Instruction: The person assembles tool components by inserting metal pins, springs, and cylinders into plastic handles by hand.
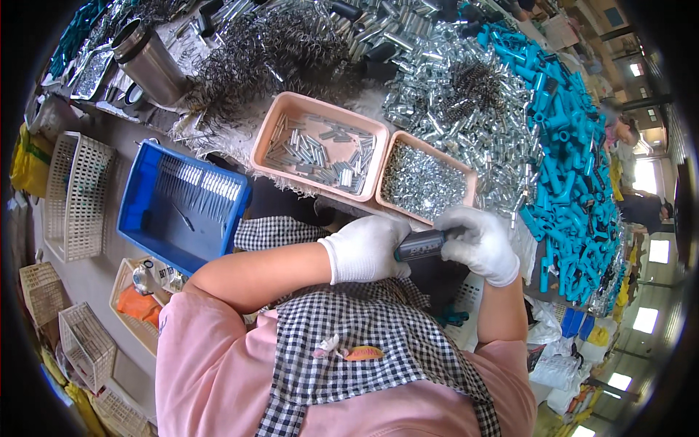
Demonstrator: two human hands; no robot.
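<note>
Both my hands wear white knitted gloves and meet in front of my apron. My left hand [370, 249] is wrapped round the left end of a dark grey handle-like part [421, 245], where a bit of teal shows. At its other end, the bent fingers of my right hand [480, 245] grip it; whether they pinch a small piece too is hidden. Just beyond the hands stands a small pink tray [389, 191] of tiny shiny metal pieces. Left of that is a larger pink tray [260, 138] with loose metal pins.
Behind the trays lie heaps of black springs [284, 54] and silver metal tubes [437, 80]. Teal pistol-shaped housings [568, 167] pile up on the right. A steel flask [151, 65] stands far left. At my left are a blue bin [135, 218] with long metal pieces and white baskets [76, 197].
</note>
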